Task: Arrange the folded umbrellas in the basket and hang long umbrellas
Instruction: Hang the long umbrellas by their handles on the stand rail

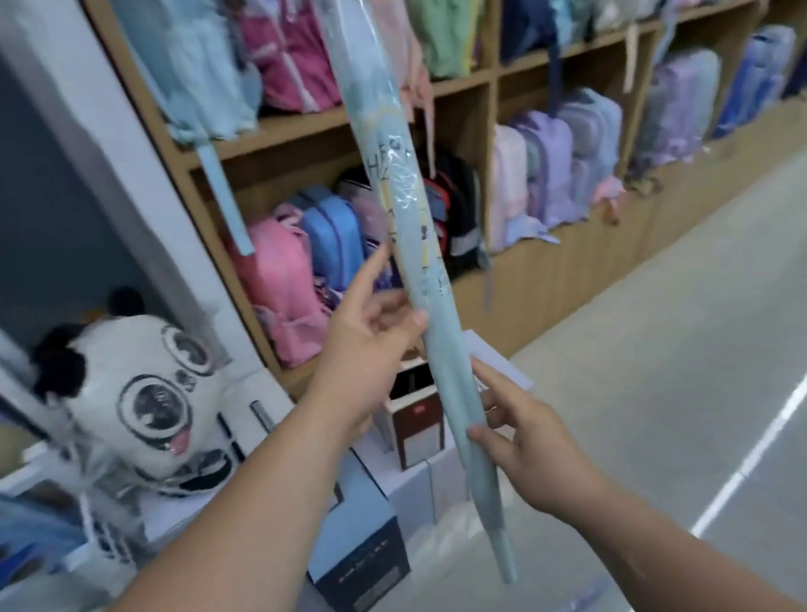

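Holding a long pale-blue umbrella (406,212) nearly upright in mid-air, in front of the wooden shelf unit (463,82) of backpacks and well above the floor (678,319). Gripping it low down with the right hand (529,443), thumb across the front and fingers curling round the back, a little above the narrow end pointing down and slightly rightward. Steadying it higher up with the left hand (372,357), mostly open, thumb tip touching the near edge and index finger lying straight along the left side, not closing round anything. Running on a steep line from lower right to upper left, wrapped in clear film over the upper half, and passing out of the top of the frame, so hiding the upper end and any handle there. Showing no rail, hook or basket in view. Probably needing a lift along that same upright axis, with the right hand as the lower, firmer hold carrying the weight and the left hand guiding the upper part toward whatever is taking the top end.
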